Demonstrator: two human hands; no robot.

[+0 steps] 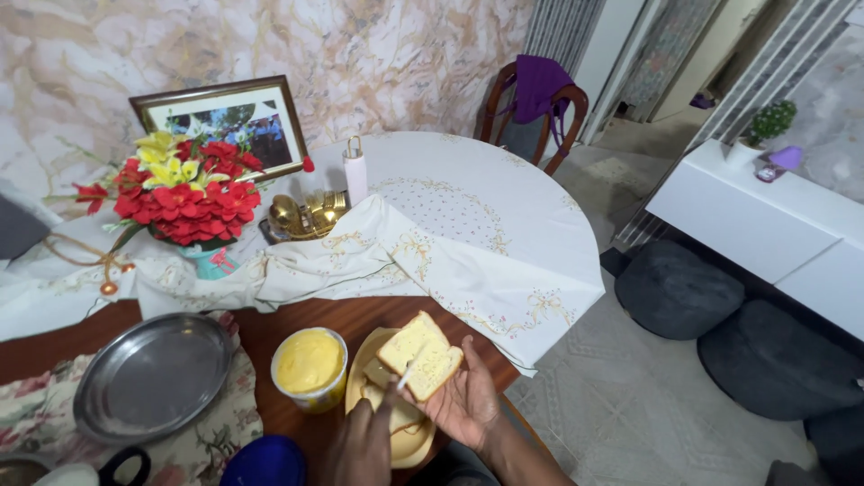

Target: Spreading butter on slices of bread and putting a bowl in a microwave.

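My right hand (468, 407) holds a slice of white bread (421, 355) flat on its open palm, above the right side of a yellow plate (416, 445). My left hand (362, 446) grips a knife (404, 376) whose tip rests on the slice. Another piece of bread (376, 372) lies on the plate. An open tub of yellow spread (310, 365) stands just left of the plate on the brown wooden table (297, 320).
A round metal tray (151, 374) lies on a floral cloth at the left, with a blue lid (265, 461) near the front edge. Behind are red and yellow flowers (184, 191), a framed picture (236, 119), gold ornaments (306, 214), a white tablecloth (468, 225), a chair (531, 101) and dark poufs (677, 288).
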